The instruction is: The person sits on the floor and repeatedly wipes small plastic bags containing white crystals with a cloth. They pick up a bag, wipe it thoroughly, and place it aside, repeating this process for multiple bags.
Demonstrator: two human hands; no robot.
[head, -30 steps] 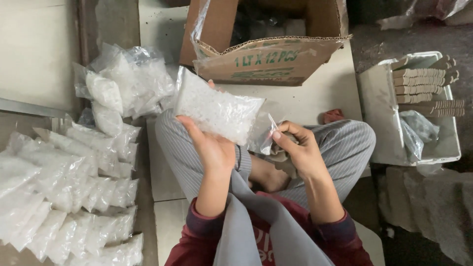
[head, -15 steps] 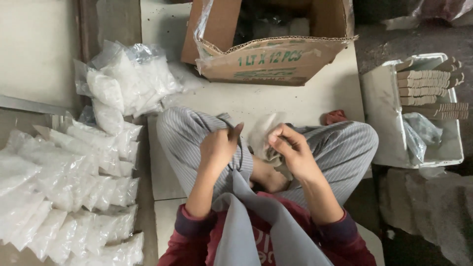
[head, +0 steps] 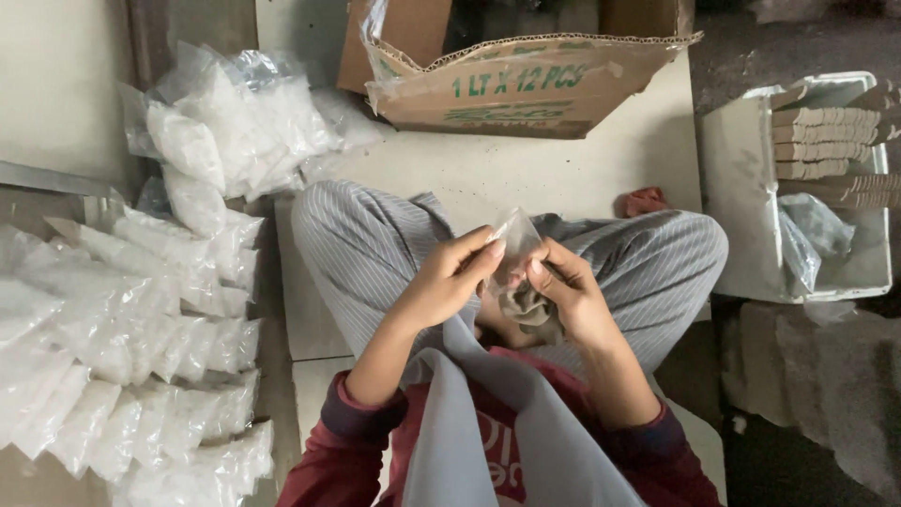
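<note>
I sit cross-legged in striped grey trousers. Both hands meet above my lap on a small empty clear plastic bag (head: 513, 237). My left hand (head: 446, 282) pinches its left edge with thumb and fingers. My right hand (head: 563, 286) pinches the right edge, fingertips touching the film. The bag stands upright between the two hands and looks flat, with nothing inside that I can make out.
Several filled white plastic bags (head: 122, 357) lie in rows on the left, more in a heap (head: 225, 122) behind. An open cardboard box (head: 526, 80) stands ahead. A white tray (head: 751, 235) with stacked cardboard pieces is at the right. A small red thing (head: 643, 201) lies by my knee.
A second ago my left hand held up a large filled white bag; that bag is gone from it. Both hands have come together on a small empty clear bag.
</note>
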